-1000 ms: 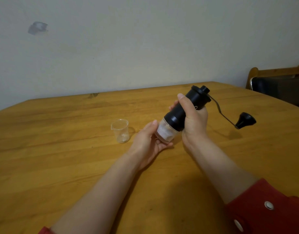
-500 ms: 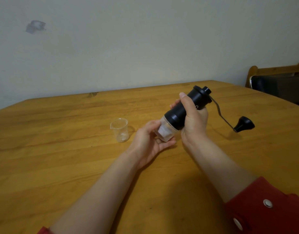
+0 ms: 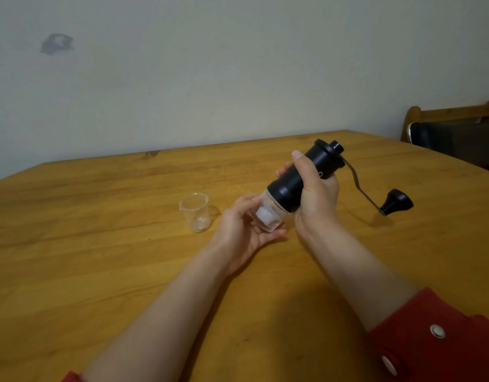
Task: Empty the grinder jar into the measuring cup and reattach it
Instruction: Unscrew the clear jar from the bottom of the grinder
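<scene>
While the right hand (image 3: 315, 194) clenched the black cylindrical hand grinder (image 3: 298, 177) and the left hand (image 3: 243, 227) grasped its clear jar (image 3: 266, 215) holding white grounds, the jar sat attached, so emptying into the small clear measuring cup (image 3: 196, 212), standing left, seemingly remained ahead.

We see a dim, soft, even light with a yellowish cast and no glare. Broad, faint shadows lie on the wooden table (image 3: 100, 271) under both forearms, and a small one sits beneath the crank knob (image 3: 397, 201). The wide lens bows the table's far edge. Detail is soft throughout, more so toward the corners.
</scene>
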